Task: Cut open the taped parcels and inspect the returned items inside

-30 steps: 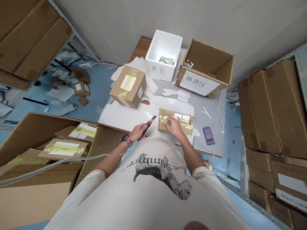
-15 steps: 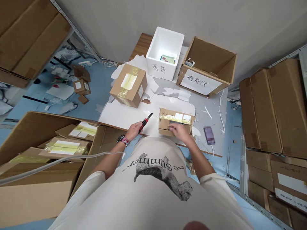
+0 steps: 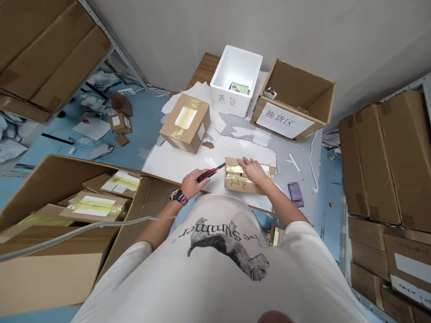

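My left hand (image 3: 193,183) is closed around a red and black box cutter (image 3: 208,174), its blade out and pointing right. The blade tip is at the left end of a small cardboard box (image 3: 232,183); whether it touches cannot be told. Yellowish tape and handwriting mark the box top, and its right end looks torn. My right hand (image 3: 254,171) lies across the top of this box with fingers stretched out, covering part of the tape and a white label.
A taped carton (image 3: 198,121) stands at the left of the table. Behind are a white foam box (image 3: 229,101) and a large open carton (image 3: 286,121). A phone-like blurred object (image 3: 295,194) lies right. An open bin carton (image 3: 141,202) with several parcels stands lower left.
The small box's near-side opening is now covered by its flap. My right hand has moved from that opening onto the top. My left hand brought the cutter rightward and lower, to the box's end.
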Available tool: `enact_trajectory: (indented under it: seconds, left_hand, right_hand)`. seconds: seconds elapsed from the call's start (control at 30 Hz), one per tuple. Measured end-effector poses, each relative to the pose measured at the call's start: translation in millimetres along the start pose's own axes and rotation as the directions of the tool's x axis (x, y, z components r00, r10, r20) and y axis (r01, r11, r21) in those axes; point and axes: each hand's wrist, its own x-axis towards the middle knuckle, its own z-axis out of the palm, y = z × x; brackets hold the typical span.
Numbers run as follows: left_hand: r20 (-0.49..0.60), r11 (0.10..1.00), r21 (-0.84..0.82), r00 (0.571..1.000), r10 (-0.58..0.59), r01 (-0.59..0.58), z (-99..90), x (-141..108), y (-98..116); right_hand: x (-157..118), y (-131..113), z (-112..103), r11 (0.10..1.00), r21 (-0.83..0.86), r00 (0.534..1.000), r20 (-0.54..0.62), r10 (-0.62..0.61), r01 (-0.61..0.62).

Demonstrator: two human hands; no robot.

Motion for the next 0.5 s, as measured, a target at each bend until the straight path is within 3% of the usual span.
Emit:
enact_trajectory:
  seconds: [0.13,0.3,0.5]
  left_hand:
    - [0.073,0.998,0.038,0.996,0.048,-0.051,8.0,-7.1,-1.1]
    - [0.182,0.988,0.125,0.981,0.066,-0.089,22.5,-1.8,-1.8]
    - [0.138,0.975,0.22,0.99,0.002,-0.033,39.8,10.6,-2.7]
  right_hand:
    - [-14.1,12.2,14.3,0.999,-0.028,0.997,-0.069,-0.04,0.038]
    - [-13.4,10.0,33.4,0.993,0.119,0.988,-0.149,0.036,-0.018]
    - [-10.9,2.3,52.8,0.959,0.279,0.972,-0.208,0.11,-0.049]
